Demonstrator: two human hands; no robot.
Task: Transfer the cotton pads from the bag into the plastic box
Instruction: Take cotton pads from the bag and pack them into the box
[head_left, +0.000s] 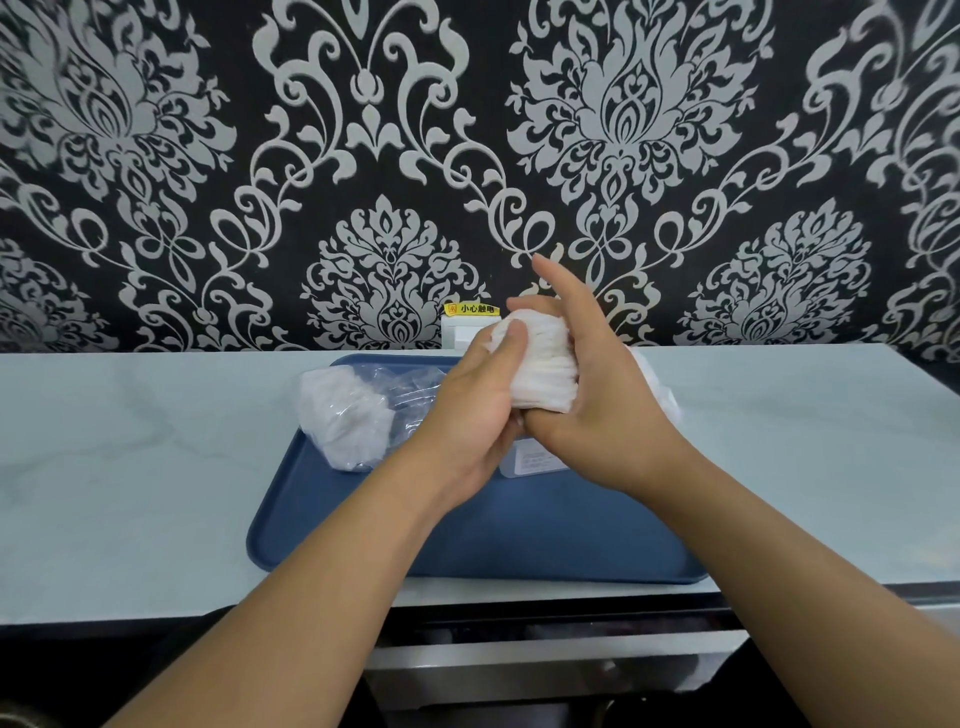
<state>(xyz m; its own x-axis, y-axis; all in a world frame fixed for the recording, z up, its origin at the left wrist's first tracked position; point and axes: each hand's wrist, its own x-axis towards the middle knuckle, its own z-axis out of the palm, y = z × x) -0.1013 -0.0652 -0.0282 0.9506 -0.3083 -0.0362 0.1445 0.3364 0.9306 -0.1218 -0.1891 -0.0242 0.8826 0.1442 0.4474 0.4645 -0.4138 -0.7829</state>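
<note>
A thick stack of white cotton pads (540, 364) is held in the air above the blue tray (467, 540), clasped between both hands. My left hand (467, 405) presses it from the left with the thumb on top. My right hand (597, 384) wraps it from the right, index finger raised. The clear plastic bag (358, 410), holding more white pads, lies on the tray's far left part. The clear plastic box (535, 460) with a label sits on the tray below my hands, mostly hidden by them.
The tray rests on a pale marble-look counter (130, 467) against a black and silver patterned wall. A white socket with a yellow warning sticker (470, 322) is on the wall behind the tray. A dark gap and drawer front lie below the counter's front edge.
</note>
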